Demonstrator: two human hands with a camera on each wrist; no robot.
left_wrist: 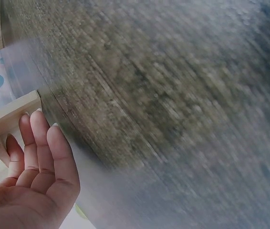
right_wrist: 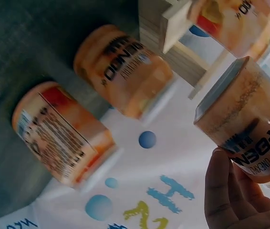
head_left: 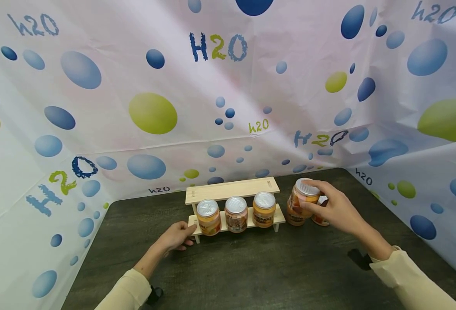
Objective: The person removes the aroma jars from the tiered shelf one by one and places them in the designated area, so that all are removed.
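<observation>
A small two-step wooden rack stands at the back of the dark table. Three jars with silvery lids, the left jar, the middle jar and the right jar, line its lower step. My left hand pinches the left end of that step, thumb above and index finger below; the other fingers extend past it. My right hand grips another orange-labelled jar near its lid, raised above the table right of the rack.
Two more jars stand on the table right of the rack: one jar nearer it and another jar farther right, partly hidden by my right hand in the head view. A patterned sheet hangs behind and along the sides of the table.
</observation>
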